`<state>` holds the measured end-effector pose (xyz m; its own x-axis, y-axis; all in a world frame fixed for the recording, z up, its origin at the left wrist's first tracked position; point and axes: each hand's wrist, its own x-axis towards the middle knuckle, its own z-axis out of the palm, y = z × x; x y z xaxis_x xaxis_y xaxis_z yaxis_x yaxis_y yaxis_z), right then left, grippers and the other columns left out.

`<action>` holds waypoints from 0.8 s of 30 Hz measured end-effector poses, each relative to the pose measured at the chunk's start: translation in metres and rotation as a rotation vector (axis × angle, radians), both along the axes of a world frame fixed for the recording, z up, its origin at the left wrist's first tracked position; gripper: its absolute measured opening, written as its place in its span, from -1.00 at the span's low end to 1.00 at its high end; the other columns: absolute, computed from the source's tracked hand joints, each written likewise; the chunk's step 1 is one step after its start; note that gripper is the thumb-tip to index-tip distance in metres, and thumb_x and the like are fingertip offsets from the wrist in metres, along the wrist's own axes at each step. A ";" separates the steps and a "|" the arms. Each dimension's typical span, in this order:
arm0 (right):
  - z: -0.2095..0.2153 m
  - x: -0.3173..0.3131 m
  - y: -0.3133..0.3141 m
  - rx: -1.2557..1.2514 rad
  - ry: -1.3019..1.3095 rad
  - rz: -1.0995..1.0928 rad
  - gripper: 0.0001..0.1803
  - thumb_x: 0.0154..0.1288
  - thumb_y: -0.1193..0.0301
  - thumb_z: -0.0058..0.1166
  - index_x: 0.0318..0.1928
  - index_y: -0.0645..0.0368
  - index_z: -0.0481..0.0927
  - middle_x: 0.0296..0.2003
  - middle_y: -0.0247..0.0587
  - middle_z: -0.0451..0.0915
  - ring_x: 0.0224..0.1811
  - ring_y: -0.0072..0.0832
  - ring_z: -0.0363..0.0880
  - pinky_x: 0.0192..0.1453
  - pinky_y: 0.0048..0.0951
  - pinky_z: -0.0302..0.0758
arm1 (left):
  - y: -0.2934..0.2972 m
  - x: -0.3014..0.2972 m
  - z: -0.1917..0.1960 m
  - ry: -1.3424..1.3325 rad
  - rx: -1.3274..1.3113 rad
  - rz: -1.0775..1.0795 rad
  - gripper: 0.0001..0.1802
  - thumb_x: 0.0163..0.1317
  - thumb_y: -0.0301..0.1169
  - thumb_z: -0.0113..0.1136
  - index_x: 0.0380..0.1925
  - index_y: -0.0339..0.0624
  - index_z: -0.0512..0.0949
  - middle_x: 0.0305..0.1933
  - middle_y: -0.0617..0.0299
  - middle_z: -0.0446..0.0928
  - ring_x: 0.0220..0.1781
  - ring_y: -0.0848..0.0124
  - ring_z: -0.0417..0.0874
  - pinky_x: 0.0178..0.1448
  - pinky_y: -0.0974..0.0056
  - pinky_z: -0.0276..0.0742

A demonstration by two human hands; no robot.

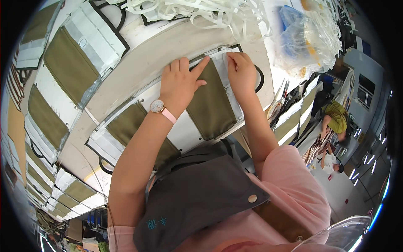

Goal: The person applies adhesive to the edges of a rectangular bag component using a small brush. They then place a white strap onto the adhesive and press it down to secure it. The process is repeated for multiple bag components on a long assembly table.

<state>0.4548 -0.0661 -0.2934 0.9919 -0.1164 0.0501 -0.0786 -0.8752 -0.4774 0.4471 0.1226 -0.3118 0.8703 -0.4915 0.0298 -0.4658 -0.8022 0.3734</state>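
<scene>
In front of me on the pale work surface lies a sewn bag panel (212, 109) in olive and white bands, with black edging and a black loop handle at each end. My left hand (178, 84) rests near its far edge, index finger and thumb stretched out and the other fingers bent a little. At the panel's far right corner, beside the white band, my right hand (242, 75) is closed in a pinch. What lies between its fingertips is too small to make out. A watch (157, 106) with a pink strap is on my left wrist.
More olive and white bag panels (71, 63) lie to the left. A tangle of white strips (210, 10) sits at the far edge, with crumpled clear plastic bags (310, 46) at the far right. Two people (337, 117) (329, 161) are at the right, farther off.
</scene>
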 end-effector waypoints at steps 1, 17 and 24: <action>-0.005 -0.003 -0.001 -0.025 -0.062 0.043 -0.84 0.16 0.57 0.05 -0.24 0.23 0.62 -0.37 -0.11 0.57 -0.40 -0.31 0.55 -0.31 -0.41 0.46 | 0.000 0.000 0.000 0.001 -0.001 0.000 -0.25 0.00 -0.02 0.25 0.27 0.39 0.29 -0.32 0.21 0.27 -0.27 0.29 0.36 -0.18 0.23 0.35; 0.015 0.020 0.000 0.078 0.206 0.014 -0.64 0.04 0.55 0.09 -0.08 0.19 0.46 -0.25 0.01 0.47 -0.27 -0.12 0.51 -0.21 -0.25 0.47 | -0.037 0.018 -0.004 0.029 -0.335 -0.064 -0.64 0.13 -0.45 0.13 -0.03 -0.21 0.47 -0.28 0.15 0.38 -0.20 0.23 0.49 -0.17 0.18 0.47; 0.002 0.015 -0.011 0.192 0.170 -0.032 -0.68 -0.01 0.60 0.08 -0.16 0.27 0.42 -0.30 -0.03 0.46 -0.32 -0.25 0.50 -0.26 -0.34 0.47 | -0.064 0.033 -0.006 0.216 -0.445 0.207 -0.67 0.04 -0.47 0.22 -0.13 -0.07 0.53 -0.27 0.16 0.45 -0.23 0.19 0.56 -0.21 0.14 0.51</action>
